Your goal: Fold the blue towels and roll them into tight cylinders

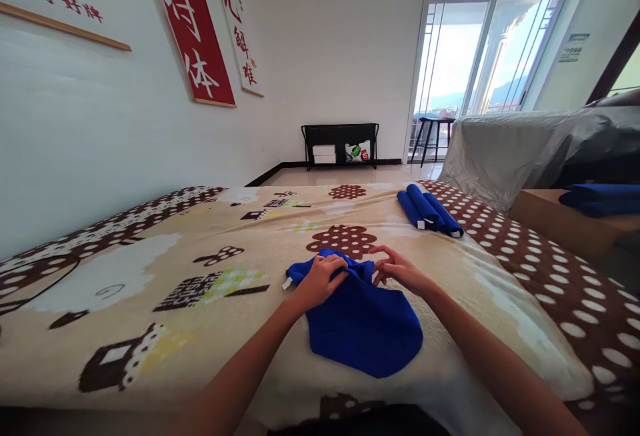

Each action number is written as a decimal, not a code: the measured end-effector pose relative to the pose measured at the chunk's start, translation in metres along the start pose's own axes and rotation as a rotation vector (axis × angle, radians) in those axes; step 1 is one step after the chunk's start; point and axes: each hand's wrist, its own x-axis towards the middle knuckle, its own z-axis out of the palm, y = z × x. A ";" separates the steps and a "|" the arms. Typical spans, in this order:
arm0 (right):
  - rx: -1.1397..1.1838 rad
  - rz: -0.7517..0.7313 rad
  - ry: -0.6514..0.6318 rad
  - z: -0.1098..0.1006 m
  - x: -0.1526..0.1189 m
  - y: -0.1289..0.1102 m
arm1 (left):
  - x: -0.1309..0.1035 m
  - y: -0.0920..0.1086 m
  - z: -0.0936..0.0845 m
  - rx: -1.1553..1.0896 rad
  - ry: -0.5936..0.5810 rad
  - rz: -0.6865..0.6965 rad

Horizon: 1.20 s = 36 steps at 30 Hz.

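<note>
Left hand (325, 279) has its fingers bent over the blue cloth (367, 323), pinching the bunched fabric at its far edge. Right hand (397, 271) is at the cloth's far right corner, fingers curled and parted, index lifted; I can't tell whether the fingertips touch fabric. Cloth is matte and soft, near part flat with a rounded outline, far part crumpled into folds. Small white tag (287, 283) sticks out at its far left corner.

Under the cloth I've got a fuzzy cream blanket (280, 356), printed with cartoon shapes. Polka-dot border (540, 269), brown with white spots, runs right of the cloth. Beyond the cloth and to its right: three rolled blue bundles (430, 209), tight cylinders lying together, white tags at the near ends.

Farther right of the cloth, I see crinkled translucent plastic sheeting (500, 149) draped over something bulky. Well beyond the cloth, low black rack (340, 133) against a smooth white wall; right of that, glass sliding doors (480, 56).
</note>
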 end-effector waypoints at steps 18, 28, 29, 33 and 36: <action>-0.381 -0.049 -0.140 0.000 -0.001 0.021 | -0.015 -0.058 0.029 0.043 -0.076 -0.086; -0.539 -0.095 0.098 0.008 0.002 0.028 | -0.019 -0.068 0.032 -0.085 -0.006 -0.119; -0.549 -0.094 0.138 0.005 0.001 0.029 | -0.020 -0.069 0.032 -0.103 0.013 -0.123; -0.560 -0.095 0.327 -0.017 -0.006 0.027 | -0.022 -0.073 0.022 -0.164 0.150 -0.164; -0.549 -0.118 0.541 -0.045 -0.014 0.020 | -0.026 -0.081 -0.002 -0.185 0.341 -0.231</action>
